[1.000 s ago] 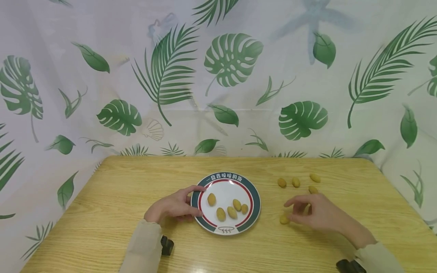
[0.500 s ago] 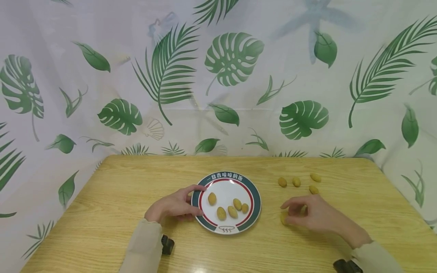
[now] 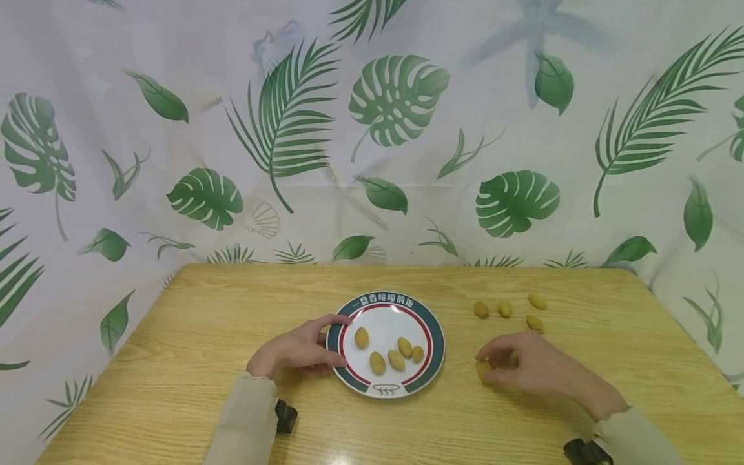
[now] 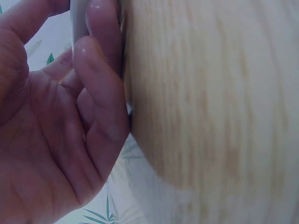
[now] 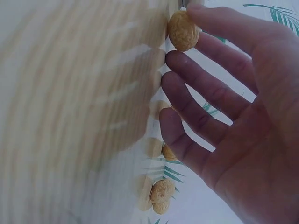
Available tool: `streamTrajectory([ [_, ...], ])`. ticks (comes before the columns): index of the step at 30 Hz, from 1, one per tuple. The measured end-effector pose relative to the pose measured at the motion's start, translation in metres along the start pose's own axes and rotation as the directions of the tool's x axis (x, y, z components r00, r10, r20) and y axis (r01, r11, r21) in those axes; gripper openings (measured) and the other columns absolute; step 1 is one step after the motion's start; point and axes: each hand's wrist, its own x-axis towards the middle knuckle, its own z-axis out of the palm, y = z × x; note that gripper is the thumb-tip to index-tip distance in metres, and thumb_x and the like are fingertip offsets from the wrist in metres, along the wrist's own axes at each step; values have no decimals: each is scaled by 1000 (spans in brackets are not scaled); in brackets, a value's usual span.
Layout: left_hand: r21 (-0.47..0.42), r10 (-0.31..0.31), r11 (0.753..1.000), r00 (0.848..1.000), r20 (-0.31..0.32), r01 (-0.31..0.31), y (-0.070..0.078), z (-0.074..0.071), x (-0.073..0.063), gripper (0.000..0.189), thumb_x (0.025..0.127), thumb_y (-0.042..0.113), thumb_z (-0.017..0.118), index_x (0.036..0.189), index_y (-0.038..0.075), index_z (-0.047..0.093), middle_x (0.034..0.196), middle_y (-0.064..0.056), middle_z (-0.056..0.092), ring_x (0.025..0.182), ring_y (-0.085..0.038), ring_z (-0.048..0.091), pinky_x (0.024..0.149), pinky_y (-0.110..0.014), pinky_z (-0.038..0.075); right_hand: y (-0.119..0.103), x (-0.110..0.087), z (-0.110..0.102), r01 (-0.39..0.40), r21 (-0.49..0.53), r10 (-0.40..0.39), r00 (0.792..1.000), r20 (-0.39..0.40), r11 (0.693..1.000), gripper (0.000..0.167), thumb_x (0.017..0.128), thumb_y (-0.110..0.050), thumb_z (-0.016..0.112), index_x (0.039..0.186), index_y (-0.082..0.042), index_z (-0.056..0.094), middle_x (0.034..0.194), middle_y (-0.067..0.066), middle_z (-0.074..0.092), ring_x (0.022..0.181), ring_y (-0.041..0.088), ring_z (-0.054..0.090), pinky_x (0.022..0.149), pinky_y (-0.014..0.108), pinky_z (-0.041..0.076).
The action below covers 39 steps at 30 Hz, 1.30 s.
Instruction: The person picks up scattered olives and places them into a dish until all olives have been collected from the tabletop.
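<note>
A white plate (image 3: 382, 329) with a dark green rim and a red ring lies on the table, several oval yellow-brown fruits (image 3: 396, 360) in it. At its left edge my left hand (image 3: 295, 349) holds the rim, thumb above and the other fingers curled by the edge (image 4: 100, 74). To the right of the plate, my right hand (image 3: 531, 366) holds a wrinkled yellow-brown fruit (image 5: 183, 31) between thumb and index finger, low at the tabletop. The other fingers of that hand are spread and loosely bent.
Behind my right hand, several more of these fruits (image 3: 504, 309) lie loose on the wooden table (image 3: 244, 284). A leaf-patterned curtain (image 3: 383, 226) rises along the table's far edge. A black strap device sits on each wrist.
My right thumb and index finger have closed in on the fruit, the hand shifting slightly left. The left hand and the plate stay where they were.
</note>
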Motion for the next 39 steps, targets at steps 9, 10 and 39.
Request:
streamTrajectory([
  [9, 10, -2, 1000, 1000, -2, 2, 1, 0, 1, 71, 88, 19, 80, 149, 30, 46, 97, -7, 67, 70, -18, 60, 61, -26, 47, 0, 1, -1, 3, 29, -4, 1000, 18, 1000, 20, 88, -29, 80, 105, -18, 76, 87, -14, 68, 79, -3, 58, 69, 24, 51],
  [10, 13, -3, 1000, 1000, -5, 3, 0, 0, 1, 71, 88, 19, 80, 148, 30, 46, 98, -7, 66, 70, -18, 61, 61, -26, 47, 1, 1, -2, 0, 35, -1, 1000, 22, 999, 20, 89, -28, 80, 105, -18, 76, 87, -14, 68, 79, -2, 59, 69, 23, 51],
  [39, 8, -10, 1000, 1000, -5, 10, 0, 0, 1, 70, 88, 19, 80, 148, 32, 46, 102, -6, 68, 71, -18, 62, 62, -28, 49, 0, 4, -3, -30, 72, 26, 998, 54, 997, 15, 89, -23, 78, 104, -21, 75, 89, -14, 70, 80, -3, 61, 69, 22, 52],
])
